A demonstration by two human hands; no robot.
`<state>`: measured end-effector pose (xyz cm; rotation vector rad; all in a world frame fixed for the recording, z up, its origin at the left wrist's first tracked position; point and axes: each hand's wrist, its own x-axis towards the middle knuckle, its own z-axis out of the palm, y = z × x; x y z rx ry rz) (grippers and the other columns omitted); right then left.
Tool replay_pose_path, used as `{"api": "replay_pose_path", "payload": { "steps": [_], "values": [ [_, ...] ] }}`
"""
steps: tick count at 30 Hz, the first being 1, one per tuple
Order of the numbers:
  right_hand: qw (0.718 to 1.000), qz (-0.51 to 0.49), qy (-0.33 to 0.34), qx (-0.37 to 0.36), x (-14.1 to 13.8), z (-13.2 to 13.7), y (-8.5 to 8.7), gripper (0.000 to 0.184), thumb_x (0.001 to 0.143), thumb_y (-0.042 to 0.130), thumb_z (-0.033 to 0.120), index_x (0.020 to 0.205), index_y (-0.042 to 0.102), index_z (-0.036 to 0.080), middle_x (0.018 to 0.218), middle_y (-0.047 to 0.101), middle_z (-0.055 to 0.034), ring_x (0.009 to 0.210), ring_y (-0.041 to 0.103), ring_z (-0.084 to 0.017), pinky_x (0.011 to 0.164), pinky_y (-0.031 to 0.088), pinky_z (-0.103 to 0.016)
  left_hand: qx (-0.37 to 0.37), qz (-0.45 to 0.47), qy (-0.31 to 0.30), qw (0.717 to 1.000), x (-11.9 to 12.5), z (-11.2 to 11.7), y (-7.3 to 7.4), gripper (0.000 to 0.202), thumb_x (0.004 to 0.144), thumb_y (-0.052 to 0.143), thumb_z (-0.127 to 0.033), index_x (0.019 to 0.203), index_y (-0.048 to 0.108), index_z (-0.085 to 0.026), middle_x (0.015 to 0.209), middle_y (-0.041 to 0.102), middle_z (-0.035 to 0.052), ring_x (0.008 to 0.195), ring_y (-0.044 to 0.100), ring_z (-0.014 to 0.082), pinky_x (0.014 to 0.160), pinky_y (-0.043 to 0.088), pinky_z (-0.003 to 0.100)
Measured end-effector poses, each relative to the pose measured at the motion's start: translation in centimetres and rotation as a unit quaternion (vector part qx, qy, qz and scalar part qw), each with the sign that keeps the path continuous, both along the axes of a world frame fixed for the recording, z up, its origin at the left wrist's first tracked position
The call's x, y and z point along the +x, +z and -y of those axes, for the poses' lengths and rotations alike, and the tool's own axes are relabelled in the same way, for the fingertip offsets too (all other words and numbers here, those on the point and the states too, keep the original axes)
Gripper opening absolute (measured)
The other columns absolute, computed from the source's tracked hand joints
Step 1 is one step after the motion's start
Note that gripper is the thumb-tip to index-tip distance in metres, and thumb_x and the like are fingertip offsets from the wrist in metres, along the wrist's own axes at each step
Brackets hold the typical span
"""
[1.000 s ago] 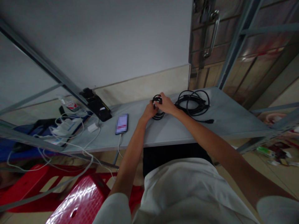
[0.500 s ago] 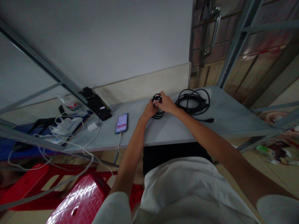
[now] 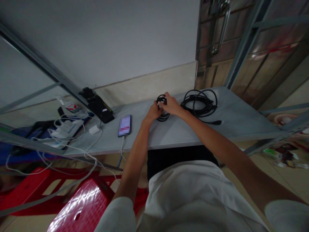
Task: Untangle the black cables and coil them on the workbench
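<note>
A small coil of black cable (image 3: 163, 117) is at the middle of the grey shelf board (image 3: 177, 133). My left hand (image 3: 154, 111) grips the coil's left side with bent fingers. From the right, my right hand (image 3: 171, 104) pinches the same coil near its top, and the two hands almost meet. Part of the coil is hidden behind my fingers. Just right of my right hand lies a larger coil of black cable (image 3: 199, 109), untouched, its plug end (image 3: 216, 122) pointing right.
To the left, a phone (image 3: 125, 125) lies with a white charging cord. Beyond it are a black case (image 3: 102, 111), a white adapter (image 3: 94, 129) and tangled white cords. Red plastic stools (image 3: 82, 206) stand below. Metal posts (image 3: 248, 45) frame the board.
My hands keep hold of the small coil, with hardly any change in their grip. The whole view has shifted slightly; the larger coil and phone stay in place on the board.
</note>
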<state>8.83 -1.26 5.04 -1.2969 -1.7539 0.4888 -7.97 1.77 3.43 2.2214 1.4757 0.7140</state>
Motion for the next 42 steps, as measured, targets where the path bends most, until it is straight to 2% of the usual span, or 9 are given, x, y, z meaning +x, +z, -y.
{"api": "replay_pose_path", "payload": {
  "steps": [5,12,23,31,35,42],
  "values": [
    [1.000,0.001,-0.005,0.004,-0.01,-0.01,0.00,0.041,0.102,0.071,0.036,0.137,0.056,0.019,0.112,0.076,-0.0137,0.102,0.074,-0.028,0.095,0.058,-0.040,-0.003,-0.003,0.004,1.000,0.00,0.07,0.15,0.032,0.099,0.070,-0.014,0.126,0.053,-0.016,0.113,0.078,0.0218,0.108,0.077,0.0350,0.091,0.057,0.039],
    [1.000,0.014,-0.005,0.000,0.07,-0.11,-0.05,0.038,0.102,0.070,0.039,0.131,0.055,0.019,0.103,0.077,-0.0110,0.090,0.073,-0.025,0.085,0.056,-0.035,-0.002,-0.001,0.004,1.000,-0.04,-0.04,-0.06,0.034,0.098,0.070,-0.016,0.127,0.052,-0.019,0.114,0.079,0.0208,0.108,0.077,0.0339,0.091,0.058,0.040],
    [1.000,0.017,-0.015,-0.005,0.03,-0.22,-0.03,0.037,0.103,0.070,0.038,0.132,0.056,0.019,0.105,0.077,-0.0124,0.095,0.074,-0.026,0.089,0.058,-0.036,0.002,0.012,0.012,1.000,0.23,-0.08,0.01,0.030,0.098,0.068,-0.015,0.124,0.054,-0.018,0.119,0.077,0.0221,0.114,0.076,0.0339,0.094,0.057,0.038],
    [0.999,0.034,-0.001,0.007,0.12,-0.06,0.06,0.036,0.103,0.068,0.036,0.132,0.056,0.019,0.105,0.077,-0.0120,0.095,0.074,-0.027,0.090,0.058,-0.038,0.057,0.063,-0.012,0.996,0.60,-0.37,-0.32,0.036,0.098,0.062,-0.010,0.132,0.050,-0.016,0.132,0.071,0.0254,0.122,0.071,0.0335,0.104,0.056,0.043],
    [1.000,0.026,-0.001,0.013,0.05,-0.09,-0.09,0.036,0.103,0.068,0.036,0.133,0.056,0.019,0.104,0.077,-0.0113,0.094,0.074,-0.026,0.090,0.058,-0.038,0.075,0.075,-0.015,0.994,0.51,-0.66,-0.69,0.032,0.100,0.061,-0.010,0.130,0.051,-0.017,0.130,0.072,0.0226,0.121,0.072,0.0329,0.103,0.056,0.041],
    [1.000,0.016,0.007,0.012,0.05,-0.08,-0.17,0.037,0.103,0.069,0.035,0.133,0.056,0.019,0.107,0.077,-0.0116,0.096,0.074,-0.026,0.089,0.057,-0.036,0.076,0.060,0.022,0.995,0.41,-0.87,-0.55,0.024,0.101,0.061,-0.010,0.122,0.054,-0.020,0.121,0.075,0.0195,0.118,0.073,0.0338,0.100,0.057,0.040]
  ]
}}
